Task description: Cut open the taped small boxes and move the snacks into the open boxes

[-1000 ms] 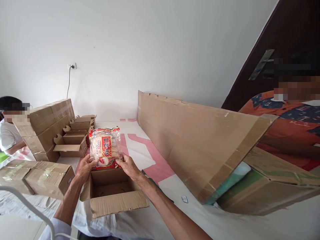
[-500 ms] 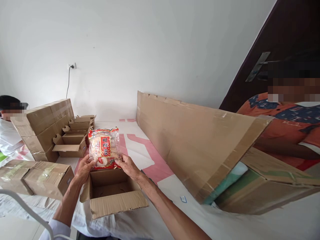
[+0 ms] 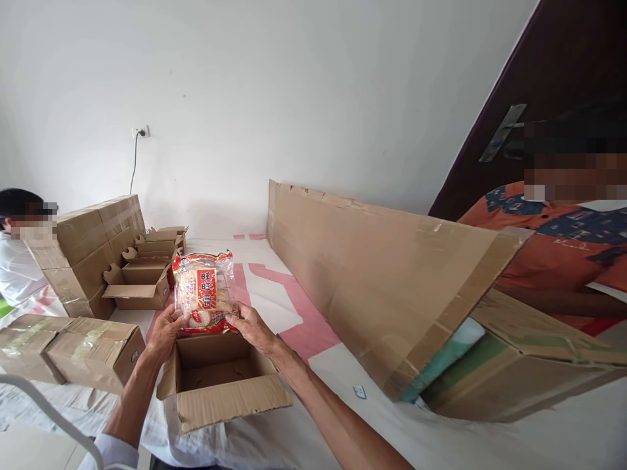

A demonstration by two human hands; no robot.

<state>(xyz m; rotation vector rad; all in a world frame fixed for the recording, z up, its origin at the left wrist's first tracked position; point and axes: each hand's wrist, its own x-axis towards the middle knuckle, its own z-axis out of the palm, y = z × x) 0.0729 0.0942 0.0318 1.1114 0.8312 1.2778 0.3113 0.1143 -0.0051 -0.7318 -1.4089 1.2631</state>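
A clear and red snack bag (image 3: 204, 292) with a red label stands upright over the far edge of a small open cardboard box (image 3: 221, 377). My left hand (image 3: 165, 329) grips the bag's lower left corner. My right hand (image 3: 251, 326) grips its lower right corner. The box looks bare inside, its front flap folded down toward me.
Two taped boxes (image 3: 73, 348) lie at the left, with stacked cartons (image 3: 93, 248) and open small boxes (image 3: 140, 285) behind. A long cardboard carton (image 3: 392, 274) lies at the right. One person sits far left, another at the right edge. A white tube (image 3: 53, 418) crosses the lower left.
The bag has dropped slightly toward the box; both hands keep the same grip. The view has shifted a little.
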